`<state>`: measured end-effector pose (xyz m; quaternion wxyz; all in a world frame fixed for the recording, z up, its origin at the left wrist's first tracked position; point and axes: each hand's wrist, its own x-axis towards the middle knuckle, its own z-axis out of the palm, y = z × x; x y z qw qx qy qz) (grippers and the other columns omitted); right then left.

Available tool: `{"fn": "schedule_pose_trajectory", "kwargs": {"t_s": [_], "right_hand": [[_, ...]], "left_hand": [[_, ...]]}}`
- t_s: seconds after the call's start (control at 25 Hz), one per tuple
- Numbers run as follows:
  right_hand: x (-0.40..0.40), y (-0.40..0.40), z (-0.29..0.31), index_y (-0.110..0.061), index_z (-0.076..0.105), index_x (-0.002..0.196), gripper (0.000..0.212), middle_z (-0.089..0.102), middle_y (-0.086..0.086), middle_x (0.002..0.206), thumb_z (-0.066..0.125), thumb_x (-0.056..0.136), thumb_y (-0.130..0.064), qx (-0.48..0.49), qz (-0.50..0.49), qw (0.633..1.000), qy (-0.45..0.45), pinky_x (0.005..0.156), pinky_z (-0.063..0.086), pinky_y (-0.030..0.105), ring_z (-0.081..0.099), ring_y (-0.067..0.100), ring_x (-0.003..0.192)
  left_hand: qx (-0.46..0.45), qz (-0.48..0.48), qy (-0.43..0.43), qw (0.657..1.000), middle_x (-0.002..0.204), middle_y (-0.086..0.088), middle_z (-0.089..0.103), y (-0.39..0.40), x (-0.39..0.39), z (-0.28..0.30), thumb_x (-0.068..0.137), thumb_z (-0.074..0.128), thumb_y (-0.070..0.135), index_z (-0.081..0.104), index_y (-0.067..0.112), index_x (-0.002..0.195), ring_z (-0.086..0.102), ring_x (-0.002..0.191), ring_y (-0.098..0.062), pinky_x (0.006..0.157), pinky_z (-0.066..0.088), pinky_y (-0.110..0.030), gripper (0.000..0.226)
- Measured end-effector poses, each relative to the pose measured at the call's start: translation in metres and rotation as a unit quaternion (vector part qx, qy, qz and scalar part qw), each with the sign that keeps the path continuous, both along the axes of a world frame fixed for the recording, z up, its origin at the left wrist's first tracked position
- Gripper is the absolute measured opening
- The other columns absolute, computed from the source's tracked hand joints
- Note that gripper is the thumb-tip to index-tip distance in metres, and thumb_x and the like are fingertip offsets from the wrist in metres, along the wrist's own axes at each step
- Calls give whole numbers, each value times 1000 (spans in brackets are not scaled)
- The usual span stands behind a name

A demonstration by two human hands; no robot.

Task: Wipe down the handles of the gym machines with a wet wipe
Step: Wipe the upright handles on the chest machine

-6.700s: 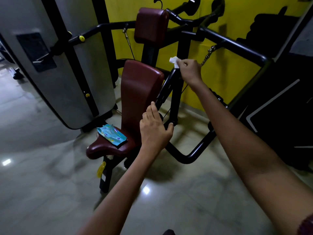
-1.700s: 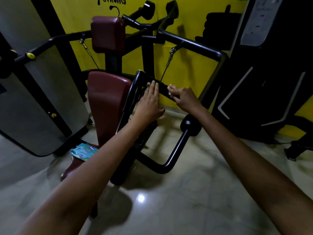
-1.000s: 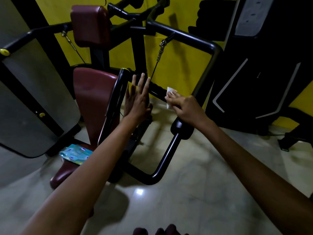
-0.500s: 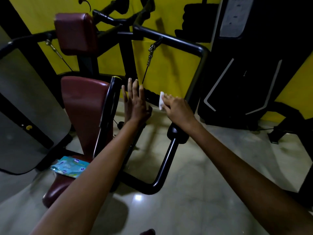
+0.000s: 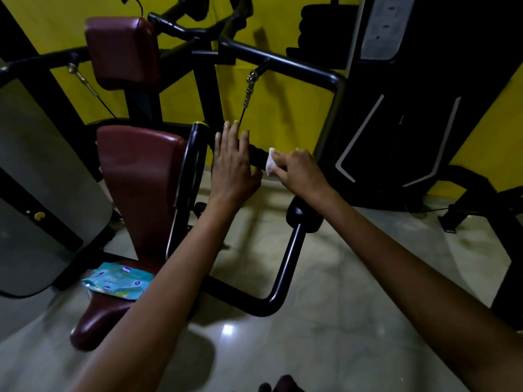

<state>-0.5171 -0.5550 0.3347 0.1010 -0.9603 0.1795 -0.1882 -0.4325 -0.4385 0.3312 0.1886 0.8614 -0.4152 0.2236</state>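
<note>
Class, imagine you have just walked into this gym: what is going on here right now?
A person is cleaning a black gym machine. The right hand pinches a white wet wipe against the machine's black handle. The left hand lies flat, fingers straight, against the same handle, apparently steadying it. A blue pack of wipes lies on the maroon seat, beside the upright backrest pad.

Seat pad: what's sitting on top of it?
A blue wet-wipe pack lies flat on the maroon seat pad, near the backrest. The left forearm crosses over the pad's right part, so anything there is hidden.
</note>
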Motion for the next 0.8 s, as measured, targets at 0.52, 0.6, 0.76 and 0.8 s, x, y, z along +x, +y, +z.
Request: {"fn": "schedule_pose_trajectory", "kwargs": {"t_s": [0.52,0.6,0.76,0.8], "right_hand": [[22,8,12,-14,66,115,29,68,22,101,58,90,-25,143,37,986,-76,66,37,27,63,31,92],[21,7,8,-15,62,122,34,65,17,115,59,89,-24,155,52,984,-76,75,43,25,62,27,103],[6,2,-6,-16,47,136,44,47,6,141,52,93,-25,-23,31,999,12,96,41,37,50,32,120],[8,3,-4,-15,48,135,43,48,7,140,51,94,-26,-31,27,999,4,94,42,37,51,33,119]], "left_hand": [[6,29,19,999,159,-8,4,68,10,19,85,53,-2,19,18,150,40,127,-35,93,44,-44,76],[17,47,-7,999,158,-12,7,66,9,14,85,51,-3,20,17,150,45,119,-37,90,46,-43,75],[59,85,-54,993,156,-21,8,66,7,9,84,46,-3,26,12,148,49,107,-39,86,42,-43,69],[65,88,-62,992,155,-22,8,66,6,10,85,45,-2,26,11,148,46,114,-41,92,40,-43,67]]}}
